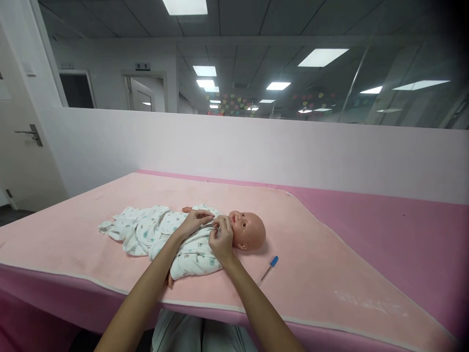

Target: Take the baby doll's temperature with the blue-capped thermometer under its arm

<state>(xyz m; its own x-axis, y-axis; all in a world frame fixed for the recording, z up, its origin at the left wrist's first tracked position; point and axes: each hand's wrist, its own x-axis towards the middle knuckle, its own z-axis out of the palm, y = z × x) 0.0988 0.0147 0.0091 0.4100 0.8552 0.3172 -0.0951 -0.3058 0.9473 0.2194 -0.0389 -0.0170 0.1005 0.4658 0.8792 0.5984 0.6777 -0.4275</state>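
A baby doll (249, 231) lies on its back, head to the right, dressed in a white printed outfit (194, 254). My left hand (196, 222) rests over the chest, its fingers reaching to the front of the outfit near the neck with the tips drawn together. Close beside it, my right hand (223, 239) is closed in a pinch at the collar, just below the doll's chin. Both hands appear to grip the cloth, though the fingertips partly hide it. One doll hand shows at the near sleeve's end, another beyond my left hand.
A thin clear stick with a blue cap (273, 261), perhaps a pen or thermometer, lies right of my right forearm. Peach cloth (322, 274) covers much of the pink table (403, 230). Behind stands a white wall (256, 151) with a window above; a door (25, 146) is at left.
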